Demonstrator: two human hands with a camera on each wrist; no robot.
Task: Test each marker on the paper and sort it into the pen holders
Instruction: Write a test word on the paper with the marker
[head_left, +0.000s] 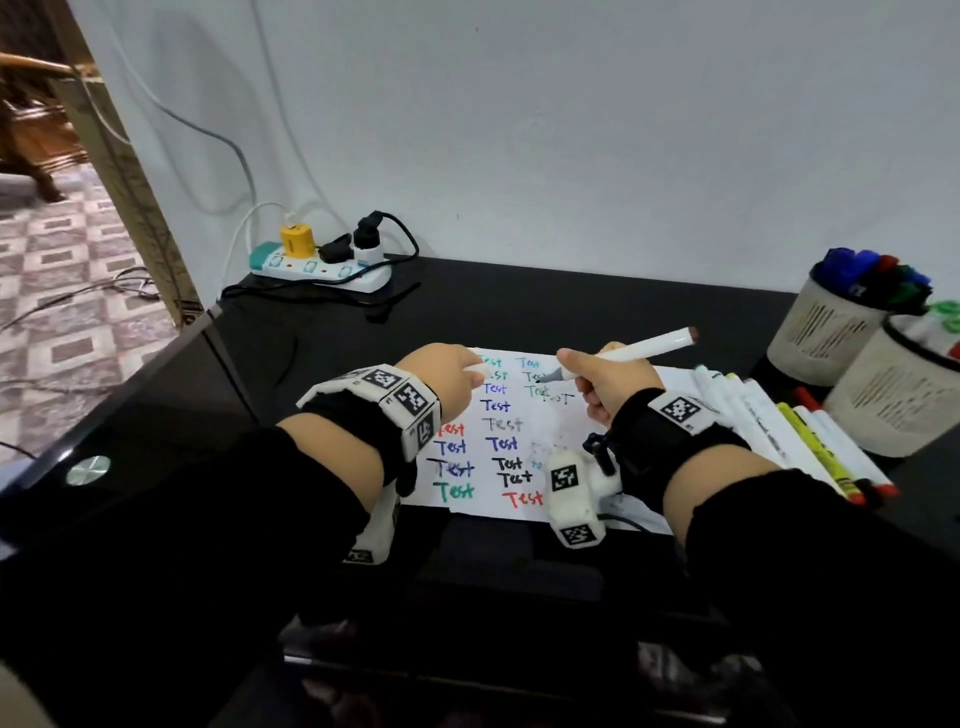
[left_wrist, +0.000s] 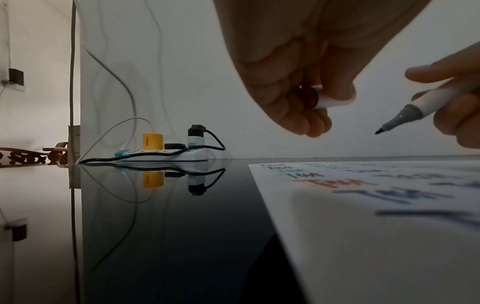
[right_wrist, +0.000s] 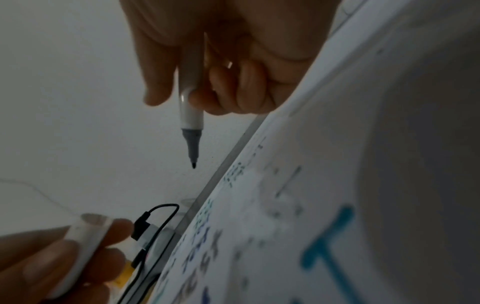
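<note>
My right hand (head_left: 605, 382) grips an uncapped white marker (head_left: 641, 347), its grey nib with a dark tip (left_wrist: 380, 131) held a little above the paper (head_left: 524, 447). The same marker (right_wrist: 191, 107) points down in the right wrist view. My left hand (head_left: 452, 379) pinches the marker's white cap (left_wrist: 331, 101) over the paper's upper left; that cap (right_wrist: 85, 232) also shows in the right wrist view. The sheet carries several "Test" words in red, blue, green and black. Two beige pen holders (head_left: 826, 327) (head_left: 893, 400) stand at the right, the far one holding several capped markers.
A row of several loose markers (head_left: 800, 431) lies right of the paper, beside the holders. A white power strip (head_left: 322, 270) with plugs and cables sits at the back left of the black glossy table (head_left: 571, 306). A white wall rises behind.
</note>
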